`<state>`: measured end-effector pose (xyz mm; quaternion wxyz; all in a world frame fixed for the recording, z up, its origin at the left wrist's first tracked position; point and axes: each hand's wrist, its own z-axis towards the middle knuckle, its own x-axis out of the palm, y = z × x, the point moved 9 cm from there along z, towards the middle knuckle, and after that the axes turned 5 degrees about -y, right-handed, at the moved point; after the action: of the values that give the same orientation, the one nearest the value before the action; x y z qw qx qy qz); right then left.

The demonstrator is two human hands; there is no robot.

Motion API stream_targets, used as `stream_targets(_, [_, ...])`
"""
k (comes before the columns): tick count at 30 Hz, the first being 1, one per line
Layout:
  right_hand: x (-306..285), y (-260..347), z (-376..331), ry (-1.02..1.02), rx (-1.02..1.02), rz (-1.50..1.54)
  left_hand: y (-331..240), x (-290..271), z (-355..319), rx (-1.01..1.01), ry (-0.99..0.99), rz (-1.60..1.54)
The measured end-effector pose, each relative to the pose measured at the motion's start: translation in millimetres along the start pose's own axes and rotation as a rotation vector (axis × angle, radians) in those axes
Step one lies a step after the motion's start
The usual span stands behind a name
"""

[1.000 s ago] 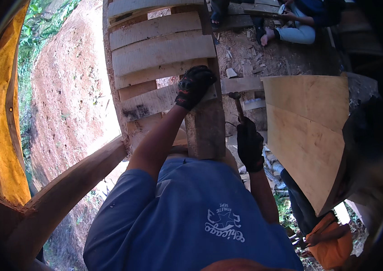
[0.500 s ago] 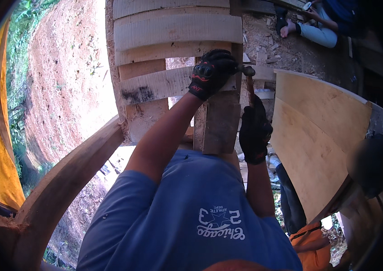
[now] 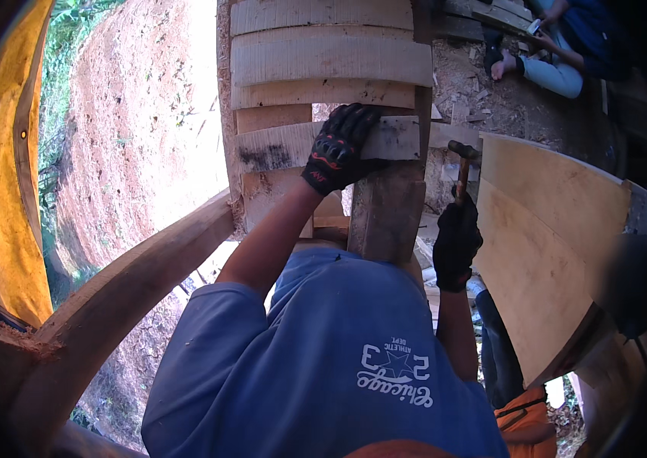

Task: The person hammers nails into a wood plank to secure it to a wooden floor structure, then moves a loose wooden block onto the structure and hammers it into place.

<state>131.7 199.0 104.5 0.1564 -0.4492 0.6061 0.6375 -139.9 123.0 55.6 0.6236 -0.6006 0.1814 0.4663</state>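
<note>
My left hand (image 3: 342, 149), in a black glove with red trim, lies flat across a curved wooden slat (image 3: 281, 147) with dark smudges, its thumb out to the right along the lower edge. Gripped in my gloved right hand (image 3: 457, 243) is a hammer (image 3: 462, 174), its wooden handle upright and its dark metal head off the slat's right end, touching nothing that I can see. Below the slat's right part runs a broad upright plank (image 3: 386, 217).
Several pale slats (image 3: 331, 59) overlap farther up. A large plywood panel (image 3: 549, 221) stands close on the right. A curved timber beam (image 3: 140, 267) crosses at lower left. Another person (image 3: 560, 65) sits at top right; an orange garment (image 3: 526, 420) shows at lower right.
My left hand has shifted left from the slat's right end and spread flat on it. The hammer has swung right, away from that end. The whole view has shifted slightly.
</note>
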Motion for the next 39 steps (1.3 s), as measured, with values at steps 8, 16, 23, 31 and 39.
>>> stream_targets(8, [-24, -31, -20, -0.113, -0.066, 0.077, 39, -22, -30, 0.091, 0.3, 0.356])
stream_targets(16, [-32, -39, -21, -0.18, -0.133, 0.119, 67, -76, -7, -0.663, 0.868, -0.413])
stream_targets(23, [-42, -40, -23, -0.189, -0.116, 0.182, 70, -69, -12, -0.922, 0.916, -0.818])
stream_targets(31, [-42, -54, -32, -0.211, -0.099, 0.169, 68, -68, -24, -0.988, 0.916, -0.611])
stream_targets(39, [-40, -53, -37, -0.167, -0.033, 0.198, 72, -62, -39, -0.805, 0.937, -0.332])
